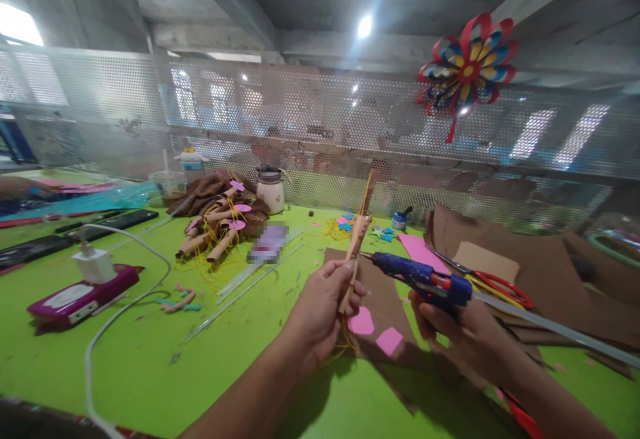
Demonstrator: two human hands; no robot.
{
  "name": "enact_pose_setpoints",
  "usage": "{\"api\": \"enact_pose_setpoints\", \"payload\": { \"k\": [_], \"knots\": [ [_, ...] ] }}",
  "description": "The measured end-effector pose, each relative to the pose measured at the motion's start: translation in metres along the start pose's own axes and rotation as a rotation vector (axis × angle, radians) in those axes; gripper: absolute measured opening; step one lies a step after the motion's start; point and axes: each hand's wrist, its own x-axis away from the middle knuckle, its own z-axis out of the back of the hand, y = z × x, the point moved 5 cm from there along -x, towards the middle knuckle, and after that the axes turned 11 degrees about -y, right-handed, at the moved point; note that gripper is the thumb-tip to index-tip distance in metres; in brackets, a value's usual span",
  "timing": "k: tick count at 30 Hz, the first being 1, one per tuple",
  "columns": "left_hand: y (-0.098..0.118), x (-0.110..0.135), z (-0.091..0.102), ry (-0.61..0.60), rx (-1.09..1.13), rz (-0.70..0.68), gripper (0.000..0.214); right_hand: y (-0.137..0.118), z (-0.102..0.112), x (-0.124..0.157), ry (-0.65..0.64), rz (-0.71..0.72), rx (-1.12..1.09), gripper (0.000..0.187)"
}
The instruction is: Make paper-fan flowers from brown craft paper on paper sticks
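Note:
Near the middle of the view, my left hand (325, 302) is closed around a folded brown paper strip (359, 242), held upright with yellow string along it. A blue hot glue gun (417, 276) is gripped in my right hand (463, 329), its nozzle pointing left at the strip. The tip is at or very near the paper; I cannot tell if it touches. From the gun's rear a long clear glue stick (555, 332) sticks out to the right. Under my hands lies brown paper (387, 292) with pink paper pieces (389, 341) on it.
Rolled brown paper pieces (223, 242) with pink tags and yellow string lie heaped left of centre. Red-handled scissors (503, 287) rest on brown sheets (560, 279) at right. A purple power strip (85, 296) with white cable, a bottle (270, 192) and loose glue sticks (235, 299) are at left.

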Motion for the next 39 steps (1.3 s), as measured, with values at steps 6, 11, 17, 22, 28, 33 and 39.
{"api": "enact_pose_setpoints", "payload": {
  "k": [6, 11, 17, 22, 28, 33, 39],
  "knots": [
    [0.003, 0.000, 0.000, -0.008, 0.048, -0.006, 0.009, -0.005, 0.008, -0.004, 0.064, -0.019, 0.167, 0.047],
    [0.009, 0.000, 0.001, 0.018, 0.049, -0.033, 0.008, 0.006, 0.016, -0.024, 0.165, -0.001, 0.459, 0.033],
    [0.012, 0.002, -0.002, -0.031, -0.010, -0.075, 0.017, 0.042, 0.011, -0.046, -0.037, -0.010, 0.607, 0.034],
    [0.015, 0.003, -0.006, -0.047, -0.135, -0.131, 0.025, 0.042, 0.014, -0.047, -0.071, 0.054, 0.583, 0.040],
    [0.011, 0.002, -0.009, -0.056, -0.278, -0.145, 0.031, -0.018, 0.030, -0.039, 0.009, 0.147, -0.002, 0.034],
    [0.007, 0.002, -0.014, -0.101, -0.380, -0.167, 0.036, -0.069, 0.028, -0.041, 0.056, 0.233, -0.219, 0.040],
    [0.003, 0.003, -0.017, -0.104, -0.413, -0.194, 0.037, -0.069, 0.015, -0.046, 0.160, 0.276, -0.376, 0.034]
  ]
}}
